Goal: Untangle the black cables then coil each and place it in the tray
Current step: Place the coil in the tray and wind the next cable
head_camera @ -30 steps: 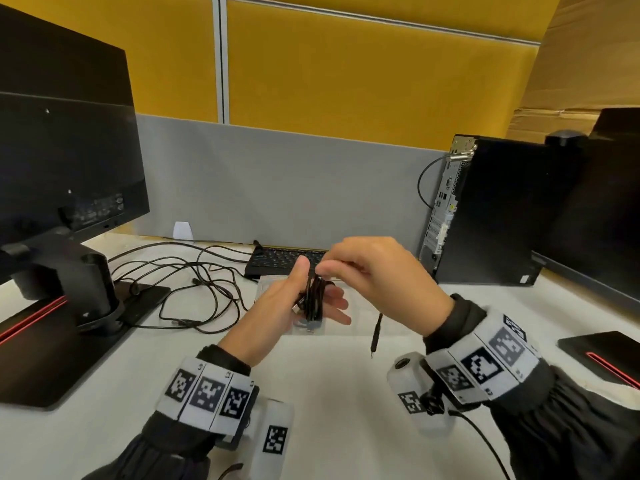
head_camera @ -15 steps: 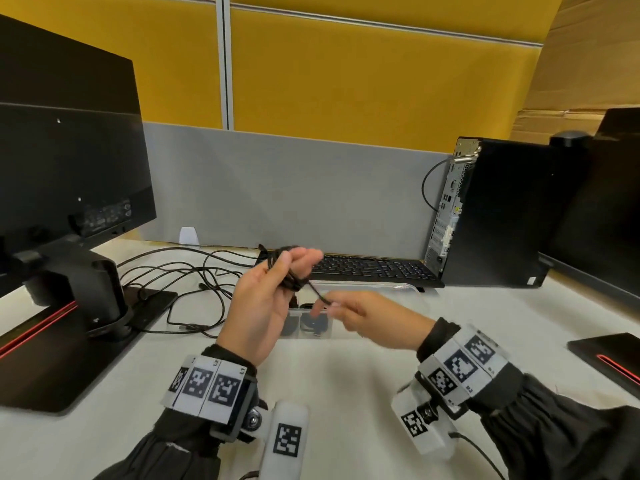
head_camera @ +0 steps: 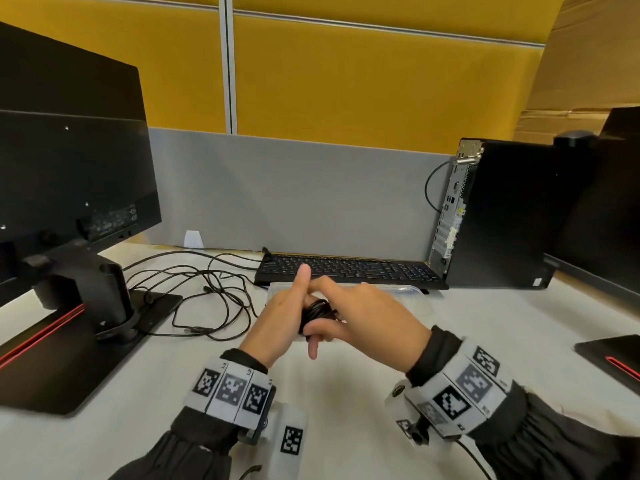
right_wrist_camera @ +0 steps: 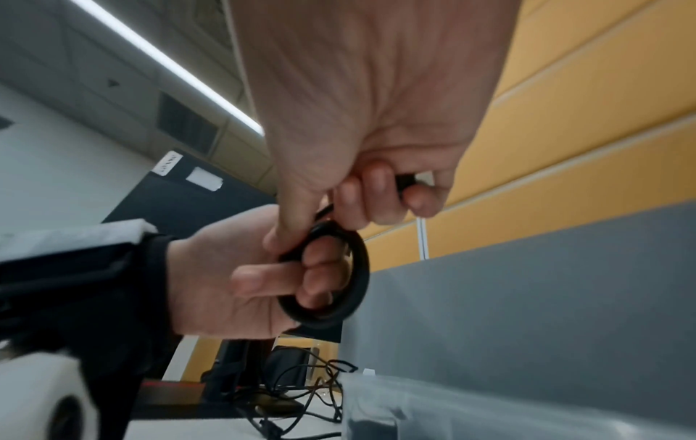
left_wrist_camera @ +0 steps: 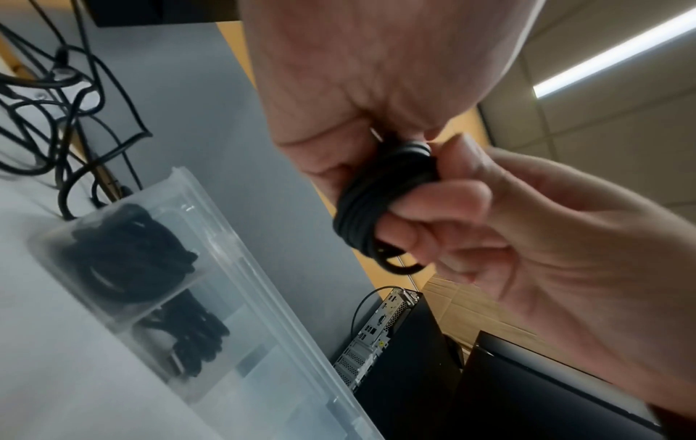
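Note:
A small coil of black cable sits between my two hands above the desk, just in front of the clear plastic tray. My left hand holds the coil with its thumb up. In the right wrist view its fingers pass through the coil. My right hand grips the coil from the right and pinches the cable's end. The tray holds two coiled black cables in separate compartments. More tangled black cables lie on the desk to the left.
A monitor on a black stand is at the left. A black keyboard lies behind the tray, with a computer tower at its right. A second monitor base shows at the right edge.
The hands have closed together and dropped lower. The right hand, which was drawing a strand out below the left, now grips the coil itself.

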`<action>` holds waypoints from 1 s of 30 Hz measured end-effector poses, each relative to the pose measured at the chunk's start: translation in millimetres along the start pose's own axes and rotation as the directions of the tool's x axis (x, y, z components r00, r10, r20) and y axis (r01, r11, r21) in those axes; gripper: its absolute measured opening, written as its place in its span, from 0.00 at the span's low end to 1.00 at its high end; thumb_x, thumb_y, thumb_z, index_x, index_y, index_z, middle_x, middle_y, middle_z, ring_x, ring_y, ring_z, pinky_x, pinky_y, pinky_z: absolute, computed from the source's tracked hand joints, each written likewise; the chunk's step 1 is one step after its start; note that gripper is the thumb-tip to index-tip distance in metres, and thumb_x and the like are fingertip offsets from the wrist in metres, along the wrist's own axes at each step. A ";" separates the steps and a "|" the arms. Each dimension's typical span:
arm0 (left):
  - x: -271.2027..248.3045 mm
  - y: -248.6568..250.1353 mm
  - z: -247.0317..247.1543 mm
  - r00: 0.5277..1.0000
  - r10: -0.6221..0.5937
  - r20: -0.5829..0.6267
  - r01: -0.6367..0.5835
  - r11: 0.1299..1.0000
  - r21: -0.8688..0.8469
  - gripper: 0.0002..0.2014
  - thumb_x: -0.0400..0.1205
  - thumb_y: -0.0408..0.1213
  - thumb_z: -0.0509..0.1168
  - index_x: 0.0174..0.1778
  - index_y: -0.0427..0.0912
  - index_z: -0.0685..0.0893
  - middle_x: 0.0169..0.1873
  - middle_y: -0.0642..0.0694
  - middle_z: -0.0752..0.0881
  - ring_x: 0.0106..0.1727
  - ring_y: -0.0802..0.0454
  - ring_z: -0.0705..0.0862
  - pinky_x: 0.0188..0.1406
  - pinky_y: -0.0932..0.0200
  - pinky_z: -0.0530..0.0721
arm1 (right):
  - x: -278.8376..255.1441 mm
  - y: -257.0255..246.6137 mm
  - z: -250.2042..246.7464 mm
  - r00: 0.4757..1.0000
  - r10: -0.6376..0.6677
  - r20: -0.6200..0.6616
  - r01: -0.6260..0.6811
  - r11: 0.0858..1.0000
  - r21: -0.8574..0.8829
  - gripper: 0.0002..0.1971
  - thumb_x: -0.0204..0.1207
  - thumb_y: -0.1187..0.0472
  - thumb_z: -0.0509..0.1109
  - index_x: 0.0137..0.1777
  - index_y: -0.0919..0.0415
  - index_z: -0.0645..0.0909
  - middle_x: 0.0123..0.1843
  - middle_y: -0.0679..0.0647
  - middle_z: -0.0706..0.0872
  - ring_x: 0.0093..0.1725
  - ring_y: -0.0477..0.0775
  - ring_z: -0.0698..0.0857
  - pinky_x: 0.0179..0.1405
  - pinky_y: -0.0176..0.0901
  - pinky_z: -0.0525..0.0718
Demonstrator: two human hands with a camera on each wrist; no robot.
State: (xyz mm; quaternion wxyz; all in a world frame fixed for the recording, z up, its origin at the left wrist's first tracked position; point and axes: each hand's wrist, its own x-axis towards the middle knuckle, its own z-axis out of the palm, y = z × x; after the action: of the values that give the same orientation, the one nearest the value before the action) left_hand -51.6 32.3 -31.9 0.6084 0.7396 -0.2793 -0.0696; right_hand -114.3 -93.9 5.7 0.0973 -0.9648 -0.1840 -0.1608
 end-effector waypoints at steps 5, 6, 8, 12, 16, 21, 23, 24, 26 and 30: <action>2.2 0.3 5.3 0.979 0.047 -0.199 -0.038 0.998 0.051 0.35 0.87 0.53 0.43 0.25 0.32 0.79 0.18 0.44 0.80 0.28 0.49 0.81 0.38 0.53 0.79 | 3.5 9.2 11.0 0.996 0.006 -0.086 -0.017 0.993 -0.121 0.20 0.79 0.39 0.58 0.56 0.57 0.70 0.45 0.51 0.89 0.40 0.57 0.84 0.33 0.46 0.74; 2.3 0.8 6.5 0.970 0.066 -0.235 -0.054 0.997 0.054 0.31 0.88 0.50 0.45 0.28 0.33 0.79 0.21 0.44 0.80 0.30 0.49 0.79 0.37 0.53 0.77 | 4.7 12.0 13.0 0.996 0.016 -0.090 -0.027 0.992 -0.120 0.21 0.79 0.39 0.58 0.55 0.57 0.70 0.45 0.52 0.88 0.41 0.57 0.84 0.33 0.47 0.74; 2.1 1.7 8.2 0.950 0.102 -0.296 -0.088 0.994 0.060 0.23 0.88 0.46 0.48 0.33 0.38 0.76 0.30 0.44 0.77 0.35 0.50 0.77 0.36 0.58 0.74 | 6.5 15.7 15.6 0.994 0.044 -0.096 -0.047 0.998 -0.034 0.22 0.78 0.39 0.58 0.57 0.57 0.72 0.45 0.53 0.89 0.43 0.57 0.85 0.37 0.51 0.80; 1.3 1.6 11.8 0.953 0.064 -0.295 -0.064 0.998 0.010 0.18 0.87 0.44 0.52 0.32 0.46 0.75 0.35 0.45 0.76 0.38 0.53 0.76 0.39 0.62 0.72 | 11.4 25.1 17.0 0.988 0.066 -0.139 -0.056 0.995 0.080 0.22 0.77 0.39 0.59 0.59 0.55 0.75 0.44 0.53 0.89 0.43 0.55 0.86 0.41 0.52 0.82; -1.4 5.9 9.9 0.981 -0.008 -0.192 -0.018 0.990 -0.138 0.22 0.87 0.44 0.54 0.30 0.46 0.86 0.28 0.53 0.87 0.36 0.61 0.84 0.39 0.69 0.79 | 17.3 30.5 21.9 0.989 0.077 -0.130 -0.062 0.992 0.113 0.18 0.79 0.42 0.61 0.58 0.56 0.75 0.39 0.51 0.86 0.38 0.54 0.83 0.36 0.48 0.79; 0.9 0.2 7.3 0.967 -0.060 -0.248 0.066 0.998 0.016 0.15 0.84 0.50 0.56 0.45 0.42 0.80 0.40 0.47 0.84 0.44 0.57 0.81 0.44 0.59 0.78 | 21.7 37.5 37.7 0.983 0.120 -0.138 -0.088 0.972 0.219 0.11 0.80 0.48 0.63 0.53 0.56 0.76 0.34 0.51 0.84 0.35 0.53 0.82 0.34 0.47 0.79; 3.8 -2.2 1.0 0.959 -0.140 -0.246 0.106 0.983 -0.150 0.13 0.83 0.49 0.59 0.49 0.41 0.78 0.36 0.49 0.84 0.44 0.55 0.82 0.45 0.59 0.75 | 23.0 39.4 37.3 0.967 0.171 -0.191 -0.104 0.943 0.316 0.12 0.79 0.47 0.64 0.42 0.55 0.75 0.28 0.48 0.79 0.28 0.45 0.76 0.30 0.38 0.72; 5.0 -2.3 -2.4 0.966 -0.161 -0.200 0.111 0.964 -0.240 0.13 0.83 0.47 0.60 0.50 0.40 0.79 0.34 0.49 0.84 0.43 0.53 0.81 0.47 0.57 0.74 | 24.6 40.5 36.6 0.956 0.204 -0.210 -0.114 0.920 0.374 0.13 0.79 0.47 0.64 0.37 0.54 0.73 0.26 0.47 0.75 0.26 0.44 0.73 0.28 0.35 0.69; 4.5 -0.6 -6.1 0.988 -0.127 -0.086 0.084 0.917 -0.389 0.11 0.84 0.41 0.58 0.49 0.38 0.81 0.31 0.50 0.82 0.41 0.52 0.80 0.49 0.54 0.70 | 27.6 42.9 36.0 0.935 0.286 -0.210 -0.148 0.853 0.501 0.17 0.80 0.49 0.63 0.31 0.54 0.72 0.24 0.46 0.71 0.25 0.43 0.70 0.27 0.34 0.67; 4.2 3.2 -1.3 0.996 -0.081 0.033 0.083 0.757 -0.648 0.12 0.84 0.41 0.54 0.47 0.36 0.77 0.27 0.49 0.77 0.35 0.54 0.78 0.50 0.55 0.72 | 26.5 37.7 43.1 0.921 0.389 -0.019 -0.201 0.516 0.833 0.20 0.83 0.48 0.59 0.36 0.62 0.77 0.20 0.42 0.71 0.20 0.41 0.65 0.22 0.33 0.63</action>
State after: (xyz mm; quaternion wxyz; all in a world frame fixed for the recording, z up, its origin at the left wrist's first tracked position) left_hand -48.6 31.0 -27.6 0.8224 0.4953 -0.2062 -0.1896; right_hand -64.6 -109.1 -30.0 0.5756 -0.8042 -0.0589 -0.1357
